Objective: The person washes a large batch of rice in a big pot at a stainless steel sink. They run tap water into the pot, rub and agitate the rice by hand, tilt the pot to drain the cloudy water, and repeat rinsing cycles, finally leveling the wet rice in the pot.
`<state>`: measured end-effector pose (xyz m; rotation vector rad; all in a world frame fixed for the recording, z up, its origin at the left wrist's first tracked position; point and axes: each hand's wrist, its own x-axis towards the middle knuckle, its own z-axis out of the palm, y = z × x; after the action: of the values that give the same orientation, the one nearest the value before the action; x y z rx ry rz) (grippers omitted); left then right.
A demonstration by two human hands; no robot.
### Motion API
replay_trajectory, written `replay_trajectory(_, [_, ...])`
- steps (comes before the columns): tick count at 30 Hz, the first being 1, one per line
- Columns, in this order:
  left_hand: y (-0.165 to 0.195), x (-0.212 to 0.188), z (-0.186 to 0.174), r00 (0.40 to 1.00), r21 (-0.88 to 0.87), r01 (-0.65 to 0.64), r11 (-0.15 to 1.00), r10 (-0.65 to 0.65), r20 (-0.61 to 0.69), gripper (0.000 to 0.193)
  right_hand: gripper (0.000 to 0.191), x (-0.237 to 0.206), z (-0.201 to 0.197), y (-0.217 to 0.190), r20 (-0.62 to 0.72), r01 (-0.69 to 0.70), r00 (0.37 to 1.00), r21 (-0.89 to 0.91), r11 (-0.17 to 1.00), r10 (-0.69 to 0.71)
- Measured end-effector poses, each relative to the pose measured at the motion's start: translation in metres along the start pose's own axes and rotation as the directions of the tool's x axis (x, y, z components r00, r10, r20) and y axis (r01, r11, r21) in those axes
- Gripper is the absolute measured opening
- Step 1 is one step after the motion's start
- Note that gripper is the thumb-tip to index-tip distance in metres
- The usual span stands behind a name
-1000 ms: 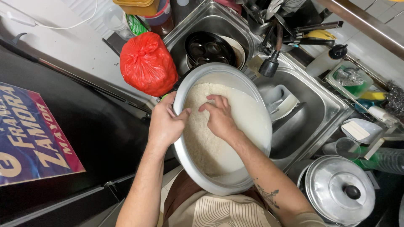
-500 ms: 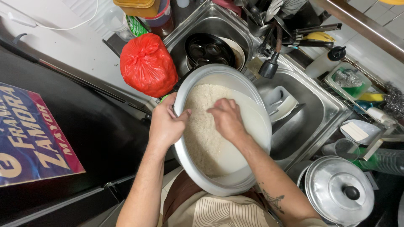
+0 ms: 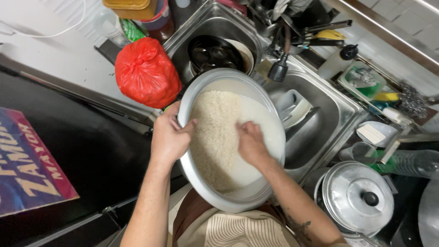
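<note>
A large round metal pot (image 3: 260,194) tilts over the edge of a steel sink (image 3: 329,114). It holds wet white rice (image 3: 215,132) and cloudy water (image 3: 256,114) pooled toward the right side. My left hand (image 3: 169,137) grips the pot's left rim, thumb hooked inside. My right hand (image 3: 249,142) is down in the pot, fingers in the rice at the water's edge.
A tied red plastic bag (image 3: 146,73) sits on the counter left of the sink. Dark pans (image 3: 212,52) fill the far basin, plates (image 3: 292,107) lie in the near one. A lidded metal pot (image 3: 359,196) stands at right. A black surface (image 3: 82,151) lies left.
My right hand has moved from the top middle of the rice down and to the right, toward the water. The pot has tilted a little more. My left hand keeps its grip.
</note>
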<state>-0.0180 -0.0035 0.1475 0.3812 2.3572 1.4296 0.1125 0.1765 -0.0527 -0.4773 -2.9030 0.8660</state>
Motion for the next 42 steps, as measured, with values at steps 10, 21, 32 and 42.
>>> replay_trajectory(10, [0.005, -0.001, -0.001, 1.0, 0.067, -0.021, 0.998, 0.021, -0.011, 0.046, 0.01, -0.007, -0.057, 0.015, -0.047, -0.292, 0.948, 0.277, 0.916, 0.316])
replay_trajectory(21, [0.012, 0.001, 0.003, 1.0, 0.11, -0.017, 0.994, 0.017, 0.001, 0.046, 0.009, -0.026, -0.06, 0.026, 0.029, -0.112, 0.993, -0.033, 0.993, 0.113])
replay_trajectory(32, [0.018, 0.002, 0.008, 0.998, 0.12, -0.059, 0.991, 0.058, 0.014, 0.046, 0.019, -0.036, -0.061, 0.04, -0.139, -0.034, 0.988, 0.206, 0.978, 0.064])
replay_trajectory(42, [0.029, 0.0, 0.012, 0.997, 0.162, -0.073, 0.984, 0.075, -0.001, 0.049, 0.026, -0.039, -0.024, 0.088, -0.434, -0.206, 0.777, 0.51, 0.835, 0.456])
